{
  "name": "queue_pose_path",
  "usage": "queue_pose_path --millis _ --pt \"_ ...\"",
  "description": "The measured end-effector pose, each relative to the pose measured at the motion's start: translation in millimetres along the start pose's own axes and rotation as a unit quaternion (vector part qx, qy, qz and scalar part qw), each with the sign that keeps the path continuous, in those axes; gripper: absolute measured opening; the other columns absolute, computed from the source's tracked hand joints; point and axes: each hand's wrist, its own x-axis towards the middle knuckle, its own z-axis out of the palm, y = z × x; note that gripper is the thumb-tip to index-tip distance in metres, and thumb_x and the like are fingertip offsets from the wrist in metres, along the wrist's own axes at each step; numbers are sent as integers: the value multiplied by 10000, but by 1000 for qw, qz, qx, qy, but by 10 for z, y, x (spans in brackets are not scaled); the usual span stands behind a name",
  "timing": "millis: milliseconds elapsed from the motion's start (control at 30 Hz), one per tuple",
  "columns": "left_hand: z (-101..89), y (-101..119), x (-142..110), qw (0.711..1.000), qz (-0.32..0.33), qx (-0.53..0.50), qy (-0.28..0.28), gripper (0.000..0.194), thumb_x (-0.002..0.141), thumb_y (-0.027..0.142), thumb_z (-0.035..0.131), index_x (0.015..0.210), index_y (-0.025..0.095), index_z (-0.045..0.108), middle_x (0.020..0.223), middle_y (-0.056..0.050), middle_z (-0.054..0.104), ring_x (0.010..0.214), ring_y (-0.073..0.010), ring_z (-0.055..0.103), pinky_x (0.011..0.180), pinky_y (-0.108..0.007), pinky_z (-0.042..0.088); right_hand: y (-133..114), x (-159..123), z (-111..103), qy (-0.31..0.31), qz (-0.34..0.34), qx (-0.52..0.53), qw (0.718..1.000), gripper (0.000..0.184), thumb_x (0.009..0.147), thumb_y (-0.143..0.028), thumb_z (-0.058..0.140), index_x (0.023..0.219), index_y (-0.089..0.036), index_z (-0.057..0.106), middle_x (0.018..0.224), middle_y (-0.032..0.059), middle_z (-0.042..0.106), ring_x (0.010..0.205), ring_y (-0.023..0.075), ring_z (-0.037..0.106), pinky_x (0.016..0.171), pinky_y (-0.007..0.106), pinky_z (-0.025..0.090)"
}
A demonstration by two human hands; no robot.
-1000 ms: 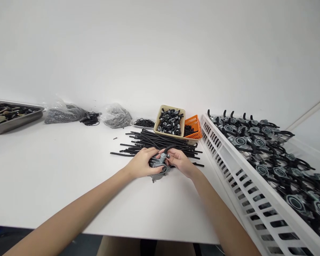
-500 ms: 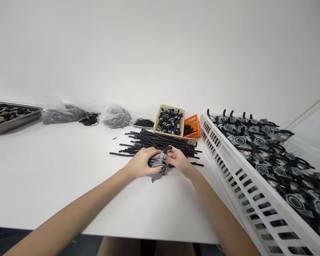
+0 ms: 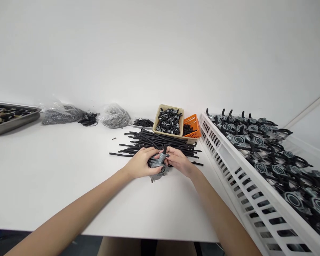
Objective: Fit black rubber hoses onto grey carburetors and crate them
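A grey metal carburetor (image 3: 158, 172) rests low over the white table (image 3: 77, 185), gripped from its left side by my left hand (image 3: 138, 164), thumb across its front. On its upright neck sits a black rubber cap (image 3: 164, 149). My right hand (image 3: 178, 160) pinches around that neck from the right, its fingertips just below and behind the cap. Part of the carburetor body is hidden by my fingers. Right behind both hands lies a loose pile of black rubber hoses (image 3: 149, 140).
A white slotted crate (image 3: 230, 160) full of carburetors stands along the right. At the back are a cream basket (image 3: 155, 128) of capped fittings, an orange basket (image 3: 196, 133), a small tray of black rings (image 3: 143, 122), plastic bags (image 3: 114, 116) and a metal tray (image 3: 21, 122).
My right fingers have shifted from over the black cap down to the neck beneath it, and the cap now points more upright. My left hand keeps its hold.
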Motion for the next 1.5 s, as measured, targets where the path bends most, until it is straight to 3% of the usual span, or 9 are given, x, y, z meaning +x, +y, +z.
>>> queue_pose_path --millis 233,433,600,700,867,1067,1200,1300,1500 --pt "23 -38 0 1000 -1 11 -7 439 716 325 645 1125 167 616 976 -54 654 908 -221 623 882 -353 420 23 0 -3 5 3 22 1000 333 766 -353 757 856 -209 471 746 -13 638 614 106 482 641 250 368" --pt "47 -69 -10 1000 -12 15 2 541 741 379 630 1228 152 576 881 -40 608 853 -216 606 841 -352 425 2 1 16 6 -15 -82 997 355 837 -421 675 1083 -173 610 950 60 681 656 107 463 654 267 367" --pt "25 -51 6 1000 -4 23 -7 331 767 383 608 1003 152 626 777 -12 546 772 -189 571 799 -328 425 -4 13 12 -7 -23 -91 996 339 862 -449 636 1065 -177 632 964 61 684 635 104 450 628 268 363" --pt "9 -26 15 1000 -1 19 -8 280 766 379 618 946 164 613 808 -22 581 768 -186 572 785 -318 425 18 29 24 11 -18 -84 996 329 820 -440 693 1003 -181 606 928 52 693 653 110 502 639 263 389" --pt "5 4 10 1000 -3 -3 4 360 753 330 629 1076 174 603 932 -45 645 868 -203 607 817 -315 433 65 53 72 55 -8 -48 997 409 706 -406 806 921 -197 527 838 20 702 753 145 614 673 258 434" --pt "15 -24 9 1000 0 2 2 378 752 330 631 1101 185 612 918 -41 642 887 -215 614 854 -332 436 54 20 11 9 -18 -28 999 417 830 -394 691 1177 -194 574 946 50 706 692 110 558 640 241 408" --pt "9 -23 8 1000 -7 13 -1 299 762 368 623 979 163 630 815 -30 598 792 -200 589 794 -324 444 69 36 1 7 -25 -38 999 307 823 -382 701 1035 -171 629 950 63 704 717 121 557 667 257 413" --pt "0 -2 5 1000 -3 3 -4 346 755 342 630 1055 171 617 894 -38 627 846 -200 597 824 -322 435 77 56 41 39 -17 -31 999 328 743 -344 785 944 -194 573 847 27 703 767 146 610 718 275 446" --pt "-3 -3 7 1000 0 5 -3 335 760 347 633 1052 183 626 865 -29 623 845 -201 604 829 -324 436 74 32 20 2 -27 3 1000 284 818 -352 706 1008 -185 576 892 48 687 738 128 557 663 249 398"
